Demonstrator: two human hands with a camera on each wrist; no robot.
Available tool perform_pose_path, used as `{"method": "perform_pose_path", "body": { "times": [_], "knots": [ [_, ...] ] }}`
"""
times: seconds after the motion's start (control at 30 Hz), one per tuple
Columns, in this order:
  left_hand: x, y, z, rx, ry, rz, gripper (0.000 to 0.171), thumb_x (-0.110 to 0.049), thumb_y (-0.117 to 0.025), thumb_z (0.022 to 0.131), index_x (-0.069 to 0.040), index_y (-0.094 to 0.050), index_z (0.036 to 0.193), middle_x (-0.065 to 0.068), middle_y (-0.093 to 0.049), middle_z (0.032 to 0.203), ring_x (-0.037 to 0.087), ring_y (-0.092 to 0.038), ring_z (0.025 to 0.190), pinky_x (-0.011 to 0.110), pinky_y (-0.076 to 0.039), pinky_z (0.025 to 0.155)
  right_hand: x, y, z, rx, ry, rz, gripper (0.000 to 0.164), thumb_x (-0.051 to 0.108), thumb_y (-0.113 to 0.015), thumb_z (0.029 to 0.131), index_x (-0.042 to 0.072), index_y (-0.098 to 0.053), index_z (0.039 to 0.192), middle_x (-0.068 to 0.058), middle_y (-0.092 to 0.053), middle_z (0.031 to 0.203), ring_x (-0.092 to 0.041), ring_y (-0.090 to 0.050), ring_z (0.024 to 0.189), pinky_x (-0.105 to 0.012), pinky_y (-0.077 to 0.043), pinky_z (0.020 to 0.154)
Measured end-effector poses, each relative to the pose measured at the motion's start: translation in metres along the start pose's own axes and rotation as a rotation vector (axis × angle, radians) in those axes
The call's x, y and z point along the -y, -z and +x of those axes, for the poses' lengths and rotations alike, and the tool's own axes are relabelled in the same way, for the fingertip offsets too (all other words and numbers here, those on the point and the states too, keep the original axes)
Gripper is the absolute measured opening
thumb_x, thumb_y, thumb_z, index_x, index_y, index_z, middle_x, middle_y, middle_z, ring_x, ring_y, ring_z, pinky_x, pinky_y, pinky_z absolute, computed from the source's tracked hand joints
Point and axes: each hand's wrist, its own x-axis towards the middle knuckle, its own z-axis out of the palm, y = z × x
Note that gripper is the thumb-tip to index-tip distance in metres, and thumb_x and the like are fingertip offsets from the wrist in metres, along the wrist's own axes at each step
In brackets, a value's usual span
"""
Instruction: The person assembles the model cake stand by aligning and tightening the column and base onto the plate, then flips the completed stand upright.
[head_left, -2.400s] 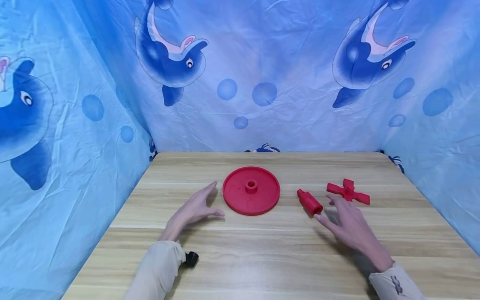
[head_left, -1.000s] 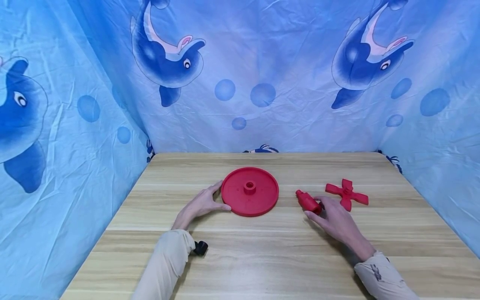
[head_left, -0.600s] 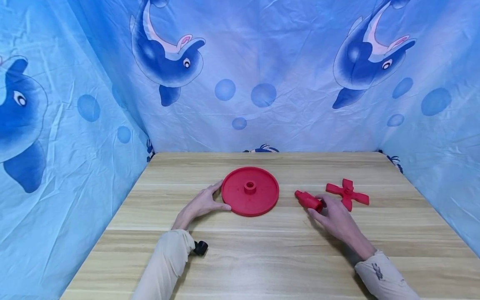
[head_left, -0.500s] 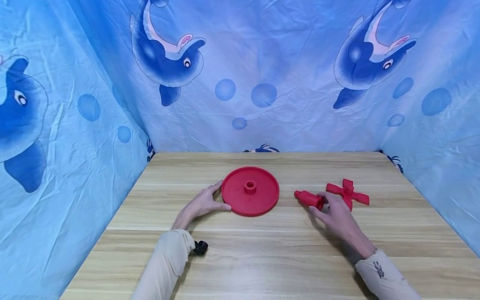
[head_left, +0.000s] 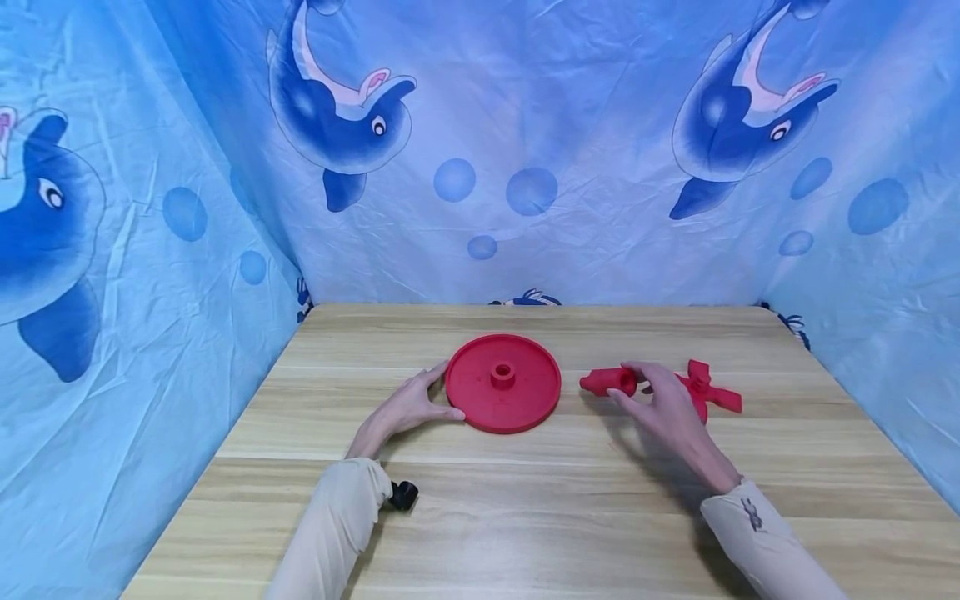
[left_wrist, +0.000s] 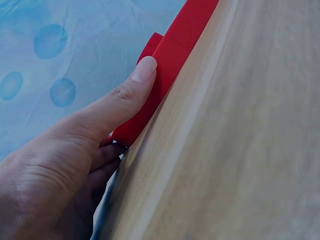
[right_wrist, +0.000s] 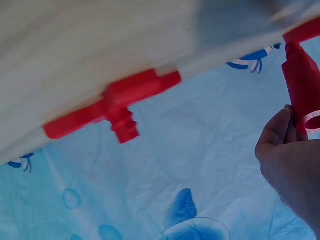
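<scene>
A round red plate [head_left: 474, 404] with a raised rim and a central socket lies on the table. My left hand [head_left: 408, 407] holds its left edge; in the left wrist view the thumb [left_wrist: 144, 70] presses the plate's side wall [left_wrist: 182, 42] while fingers reach round behind. To the right of the plate, my right hand [head_left: 670, 417] pinches a red bottle-shaped hollow part [head_left: 602, 382], held just above the table, narrow neck pointing left, open end toward the hand. Behind that hand lies a red four-bladed cross piece [head_left: 724, 398], partly hidden; its ridged centre stub [right_wrist: 124, 127] shows in the right wrist view.
A wood-grain table [head_left: 525, 517] carries all the parts. Blue cloth with dolphin prints [head_left: 487, 125] hangs behind and at both sides. A small black object [head_left: 404, 497] is at the left sleeve's cuff.
My left hand has moved right and taken hold of the plate's edge. My right hand has grasped the bottle-shaped part, lifted it slightly and turned its neck leftward. The cross piece stays put.
</scene>
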Motion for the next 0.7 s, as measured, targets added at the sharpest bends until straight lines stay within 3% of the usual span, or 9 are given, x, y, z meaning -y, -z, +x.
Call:
{"method": "perform_pose_path", "body": {
  "times": [0.47,0.7],
  "knots": [
    [0.003,0.001,0.000,-0.003,-0.017,-0.012,0.110,-0.051,-0.089,0.079,-0.014,-0.030,0.164,0.008,-0.032,0.166,0.030,-0.025,0.154,0.056,-0.028,0.120,0.041,-0.030,0.045,0.035,0.113,0.103,0.050,0.014,-0.088,0.084,-0.002,-0.068,0.128,-0.011,-0.068,0.105,-0.028,-0.062,0.098,-0.049,-0.059,0.079],
    [0.003,0.000,0.001,0.003,-0.011,-0.011,0.111,-0.051,-0.089,0.078,-0.014,-0.029,0.165,0.008,-0.032,0.166,0.030,-0.025,0.153,0.056,-0.028,0.120,0.058,-0.051,0.067,0.093,0.108,0.166,0.049,0.014,-0.086,0.087,0.000,-0.068,0.130,-0.011,-0.069,0.109,-0.028,-0.062,0.101,-0.048,-0.060,0.080]
  ]
}}
